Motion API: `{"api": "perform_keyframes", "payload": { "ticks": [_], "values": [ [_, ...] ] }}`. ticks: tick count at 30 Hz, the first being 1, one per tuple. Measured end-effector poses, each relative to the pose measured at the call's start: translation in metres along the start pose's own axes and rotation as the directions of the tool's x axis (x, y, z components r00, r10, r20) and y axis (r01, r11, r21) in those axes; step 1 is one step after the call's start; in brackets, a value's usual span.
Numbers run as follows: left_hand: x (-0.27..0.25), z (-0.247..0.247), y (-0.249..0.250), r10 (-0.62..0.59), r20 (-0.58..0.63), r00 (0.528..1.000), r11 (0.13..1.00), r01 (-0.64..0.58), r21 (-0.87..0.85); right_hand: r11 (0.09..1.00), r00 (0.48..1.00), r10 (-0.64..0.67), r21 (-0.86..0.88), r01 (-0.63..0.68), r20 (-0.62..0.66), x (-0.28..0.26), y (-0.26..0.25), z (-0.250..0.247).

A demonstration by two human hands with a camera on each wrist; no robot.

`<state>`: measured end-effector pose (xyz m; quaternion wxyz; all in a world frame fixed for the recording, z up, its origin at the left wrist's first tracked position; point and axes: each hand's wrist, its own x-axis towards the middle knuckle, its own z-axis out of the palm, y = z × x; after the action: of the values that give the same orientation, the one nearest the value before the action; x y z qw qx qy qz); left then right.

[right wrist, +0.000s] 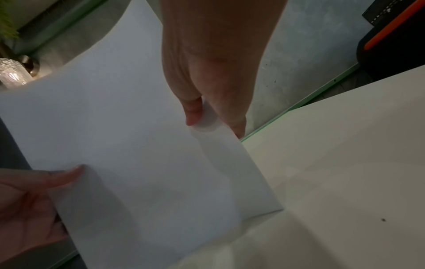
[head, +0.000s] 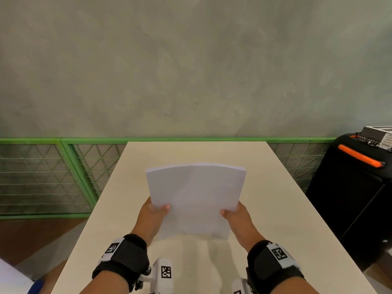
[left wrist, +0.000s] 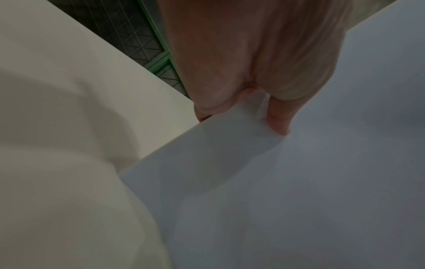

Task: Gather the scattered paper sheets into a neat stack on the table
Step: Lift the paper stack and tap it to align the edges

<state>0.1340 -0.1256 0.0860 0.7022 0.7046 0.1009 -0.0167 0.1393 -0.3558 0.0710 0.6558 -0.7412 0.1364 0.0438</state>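
Observation:
A stack of white paper sheets (head: pixel 195 198) is held upright over the cream table (head: pixel 275 209), its lower edge at or near the tabletop and its top bowed. My left hand (head: pixel 156 211) grips the stack's left edge, thumb in front. My right hand (head: pixel 233 213) grips the right edge the same way. In the left wrist view the left hand (left wrist: pixel 243 109) pinches the stack (left wrist: pixel 299 182) at its edge. In the right wrist view the right hand (right wrist: pixel 207 112) pinches the stack (right wrist: pixel 126 136), and the left hand's thumb (right wrist: pixel 66 174) lies on the sheet. The fingers behind the paper are hidden.
A green wire fence (head: pixel 53 177) runs behind and left of the table under a grey wall. A black speaker with an orange handle (head: pixel 360 183) stands right of the table, with a box on top. A glass jar (right wrist: pixel 11 74) shows in the right wrist view.

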Motion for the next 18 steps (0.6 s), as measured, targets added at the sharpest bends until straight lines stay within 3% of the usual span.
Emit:
{"api": "perform_keyframes", "payload": {
  "ticks": [18],
  "values": [
    [0.015,0.001,-0.054,-0.113,-0.015,0.993,0.979,0.114,0.171,0.981,0.996,0.087,-0.174,-0.088,-0.018,0.007,0.031,0.006]
  ]
}}
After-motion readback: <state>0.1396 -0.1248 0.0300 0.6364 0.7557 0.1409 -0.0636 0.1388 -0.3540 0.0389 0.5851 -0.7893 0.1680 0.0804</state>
